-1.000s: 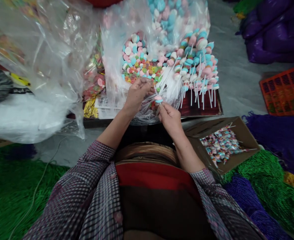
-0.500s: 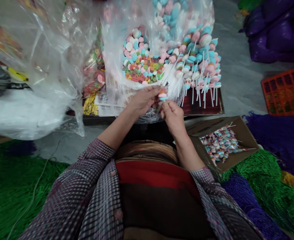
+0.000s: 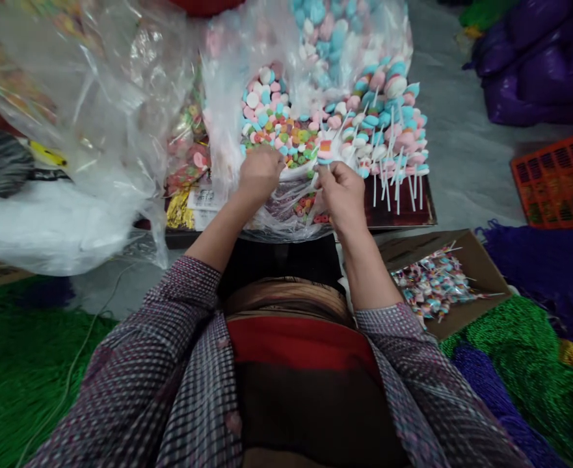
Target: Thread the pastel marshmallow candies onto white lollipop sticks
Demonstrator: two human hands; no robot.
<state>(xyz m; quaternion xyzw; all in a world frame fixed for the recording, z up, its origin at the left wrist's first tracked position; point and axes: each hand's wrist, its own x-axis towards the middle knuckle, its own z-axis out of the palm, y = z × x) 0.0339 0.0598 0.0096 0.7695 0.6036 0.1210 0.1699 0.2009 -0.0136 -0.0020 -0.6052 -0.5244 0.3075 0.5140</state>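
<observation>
My right hand [image 3: 343,194] pinches the stick of a candy skewer [image 3: 324,156], whose stacked orange, white, pink and blue sweets show just above the fingertips. My left hand [image 3: 261,171] is down at the near edge of a loose pile of gummy rings [image 3: 293,134]; it is smeared by motion, and its fingers are mostly hidden. Behind the rings lie pink, white and blue marshmallow pieces [image 3: 252,99] on clear plastic. Finished-looking candy skewers [image 3: 398,136] are heaped to the right, their white sticks pointing toward me.
A cardboard box [image 3: 481,270] with wrapped candy skewers stands at the table's right front. Large clear plastic bags [image 3: 115,117] cover the left side. An orange crate [image 3: 559,179], purple bags [image 3: 544,65] and green tinsel-like strands [image 3: 510,338] sit on the floor.
My left hand has left the candy skewer and moved left to the gummy rings. My right hand keeps the skewer, now slightly farther from my body.
</observation>
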